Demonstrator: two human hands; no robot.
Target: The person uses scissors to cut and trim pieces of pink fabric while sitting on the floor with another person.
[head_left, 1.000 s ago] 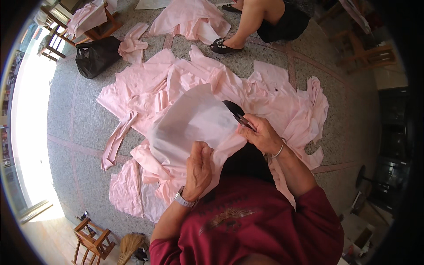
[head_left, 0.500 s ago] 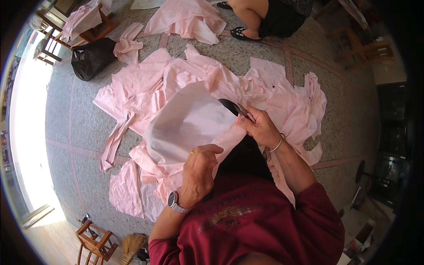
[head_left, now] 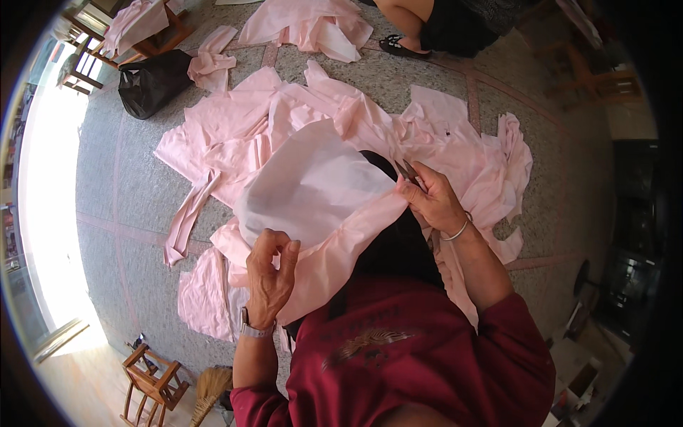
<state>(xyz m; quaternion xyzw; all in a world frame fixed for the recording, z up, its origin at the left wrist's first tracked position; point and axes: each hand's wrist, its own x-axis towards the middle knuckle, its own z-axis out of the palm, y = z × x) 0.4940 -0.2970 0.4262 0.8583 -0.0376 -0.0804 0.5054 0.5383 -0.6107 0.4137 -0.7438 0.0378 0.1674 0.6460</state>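
A pale pink cloth [head_left: 320,178] with a whitish face is spread over my lap, its pink border [head_left: 348,242] running between my hands. My right hand [head_left: 437,203] is closed around small dark metal snips [head_left: 411,174] and pinches the border's right end beneath them. At the border's left end, my left hand [head_left: 270,277] has curled fingers, the thumb close to the index finger; it appears to grip the cloth there, though the fingertips are partly hidden. Beyond my lap lies a large heap of crumpled pink cloth pieces [head_left: 235,107].
A black plastic bag [head_left: 153,82] sits far left beside more pink cloth. Another pink pile [head_left: 306,28] lies at the far side, near a crouching person's leg and shoe [head_left: 404,46]. A small wooden chair [head_left: 153,381] and a straw broom [head_left: 211,391] stand near left.
My left hand has moved left and slightly up along the cloth, its fingers curling in. The pink border looks straighter between my hands. My right hand has shifted slightly right with the snips.
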